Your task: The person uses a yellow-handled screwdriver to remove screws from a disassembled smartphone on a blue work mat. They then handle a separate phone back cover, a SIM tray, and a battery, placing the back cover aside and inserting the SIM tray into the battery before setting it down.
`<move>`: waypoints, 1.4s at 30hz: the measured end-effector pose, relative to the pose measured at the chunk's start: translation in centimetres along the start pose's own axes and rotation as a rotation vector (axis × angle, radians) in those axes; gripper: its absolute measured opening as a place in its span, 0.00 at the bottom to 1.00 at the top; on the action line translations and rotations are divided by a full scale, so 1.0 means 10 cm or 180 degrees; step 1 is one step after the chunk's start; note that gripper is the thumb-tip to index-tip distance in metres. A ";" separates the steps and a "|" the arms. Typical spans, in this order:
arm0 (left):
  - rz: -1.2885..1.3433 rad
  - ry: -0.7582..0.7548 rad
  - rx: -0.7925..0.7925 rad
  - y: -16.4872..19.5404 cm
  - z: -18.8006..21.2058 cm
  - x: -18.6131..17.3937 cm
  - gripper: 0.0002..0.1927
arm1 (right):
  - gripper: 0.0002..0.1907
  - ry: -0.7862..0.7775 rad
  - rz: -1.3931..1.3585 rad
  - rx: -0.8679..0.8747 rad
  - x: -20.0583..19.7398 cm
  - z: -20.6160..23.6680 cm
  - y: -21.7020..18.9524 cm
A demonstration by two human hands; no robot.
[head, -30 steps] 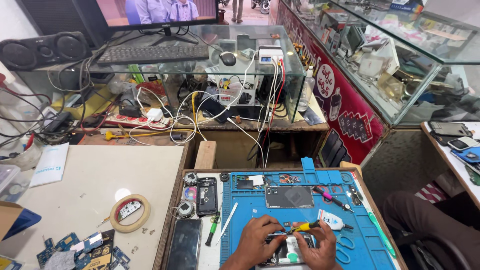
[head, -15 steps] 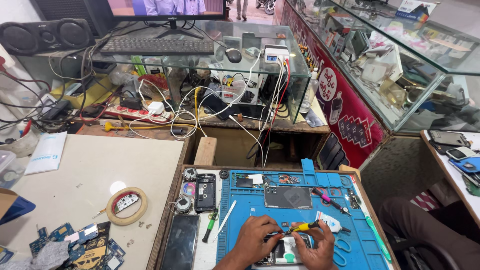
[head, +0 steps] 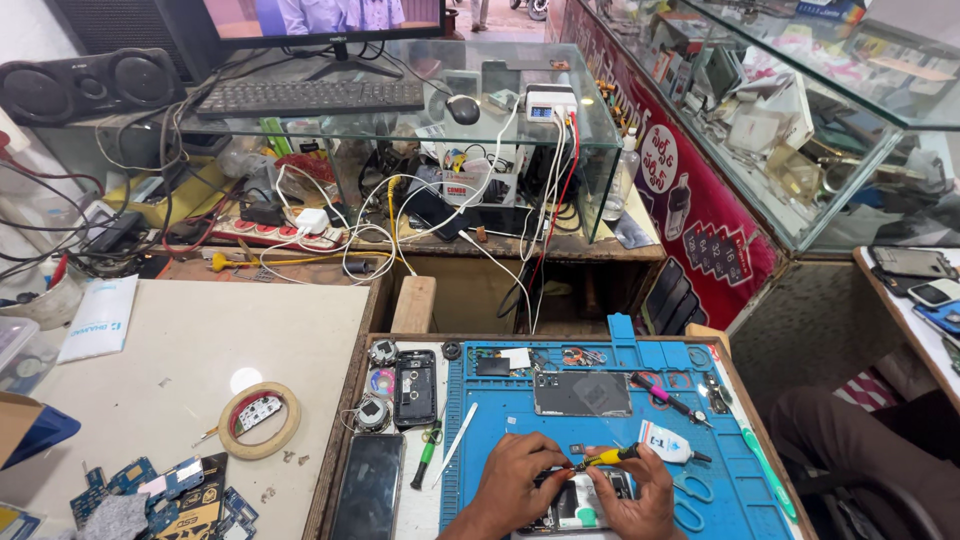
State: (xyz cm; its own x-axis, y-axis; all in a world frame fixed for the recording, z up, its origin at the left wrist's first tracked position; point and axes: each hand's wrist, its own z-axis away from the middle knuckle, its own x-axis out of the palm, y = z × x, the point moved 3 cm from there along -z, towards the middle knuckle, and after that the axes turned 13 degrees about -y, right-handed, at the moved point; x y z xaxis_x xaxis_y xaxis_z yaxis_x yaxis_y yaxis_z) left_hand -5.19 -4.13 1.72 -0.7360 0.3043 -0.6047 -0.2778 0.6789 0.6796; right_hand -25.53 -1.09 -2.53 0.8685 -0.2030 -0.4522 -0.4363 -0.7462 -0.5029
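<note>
Mid-unscrewing: right hand (head: 640, 495) pinched a yellow-handled screwdriver (head: 603, 459), left hand (head: 515, 480) steadied the opened black phone (head: 580, 503); next demands steady alignment.

A wooden workbench (head: 338, 440) carries a blue repair mat (head: 735, 470) on its right part. On the mat lie a grey phone back panel (head: 582, 393), a pink-handled tool (head: 668, 399), a small white glue tube (head: 668, 442) and an opened phone (head: 580, 500). Left of the mat, on the bench's bare white strip, lie a black phone frame (head: 415, 387), a dark phone screen (head: 369, 487), a green-handled screwdriver (head: 424, 468) and a white spudger (head: 457, 444).
</note>
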 end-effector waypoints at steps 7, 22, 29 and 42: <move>-0.0079 0.0000 0.0009 0.03 0.02 -0.03 0.06 | 0.45 -0.0268 -0.0212 0.0015 0.02 0.07 0.01; -0.0102 -0.0037 -0.0015 0.03 0.02 0.00 0.06 | 0.44 -0.0258 -0.0040 -0.0068 0.02 0.05 -0.03; -0.0089 -0.0055 -0.0041 0.04 0.02 -0.01 0.06 | 0.44 -0.0180 -0.0011 -0.0050 0.03 0.02 -0.06; -0.0124 -0.0005 -0.0026 0.03 0.03 0.00 0.06 | 0.46 -0.0314 -0.0156 -0.0131 -0.03 -0.08 -0.17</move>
State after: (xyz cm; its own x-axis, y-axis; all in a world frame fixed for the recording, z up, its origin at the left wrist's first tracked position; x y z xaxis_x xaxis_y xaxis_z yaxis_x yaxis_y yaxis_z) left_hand -5.14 -3.75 1.79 -0.7236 0.2788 -0.6314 -0.3112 0.6848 0.6590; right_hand -24.81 -0.26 -0.96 0.8604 -0.1037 -0.4990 -0.3820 -0.7794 -0.4966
